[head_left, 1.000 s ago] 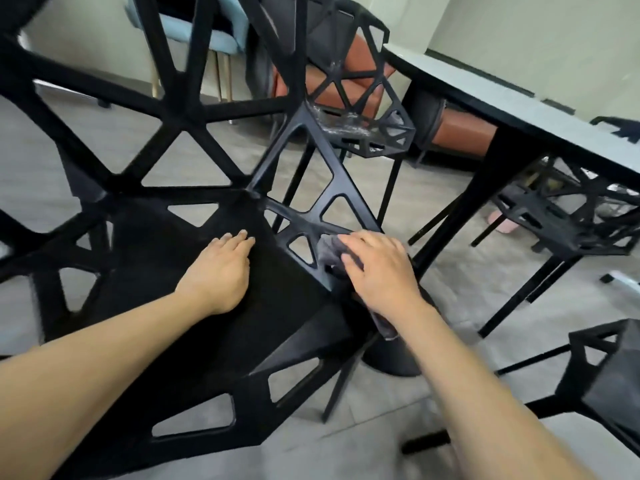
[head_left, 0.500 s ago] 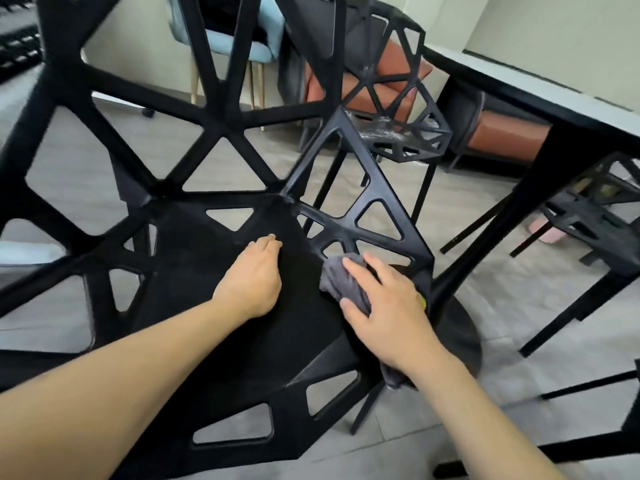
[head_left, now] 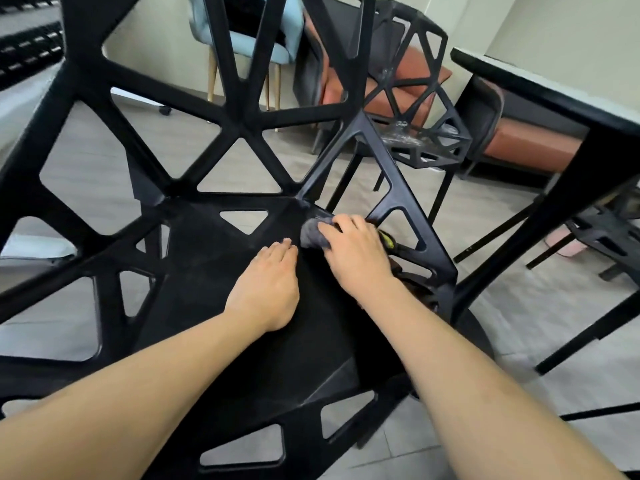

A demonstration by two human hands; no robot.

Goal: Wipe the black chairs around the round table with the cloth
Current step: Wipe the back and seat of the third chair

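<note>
No text, label, brand, number or sign can be read anywhere in the view. The surfaces that show carry no writing that I can make out.

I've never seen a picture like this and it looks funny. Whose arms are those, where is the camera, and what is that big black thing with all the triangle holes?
The camera sits on a person's head and looks down, so you see that person's own two arms. The big black thing is a chair seen from very close; its frame is full of triangle holes. The left hand rests on the seat and holds nothing. The right hand presses a small grey cloth against the back of the seat to wipe it. At the right is the table, with another black chair further back.
</note>
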